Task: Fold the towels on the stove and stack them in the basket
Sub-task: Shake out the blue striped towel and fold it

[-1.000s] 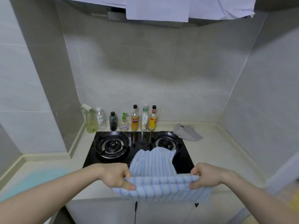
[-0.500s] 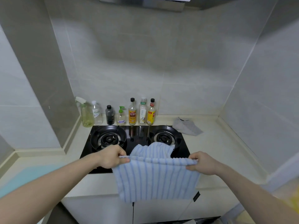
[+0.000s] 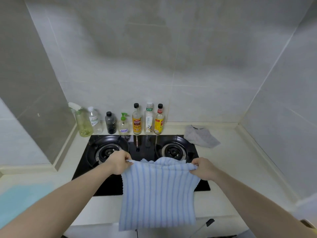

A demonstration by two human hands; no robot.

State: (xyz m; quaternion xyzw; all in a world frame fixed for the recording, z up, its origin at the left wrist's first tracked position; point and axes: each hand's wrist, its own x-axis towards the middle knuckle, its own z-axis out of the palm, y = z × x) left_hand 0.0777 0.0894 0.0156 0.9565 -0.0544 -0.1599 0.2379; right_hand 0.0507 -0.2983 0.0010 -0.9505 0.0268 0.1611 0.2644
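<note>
Above the stove's (image 3: 137, 152) front edge, the left hand (image 3: 118, 162) and right hand (image 3: 203, 169) each pinch a top corner of the towel (image 3: 157, 194), which hangs straight down between them, level

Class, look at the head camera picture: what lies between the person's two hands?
In the head view, the blue striped towel spans from left hand to right hand, each gripping a top corner.
</note>
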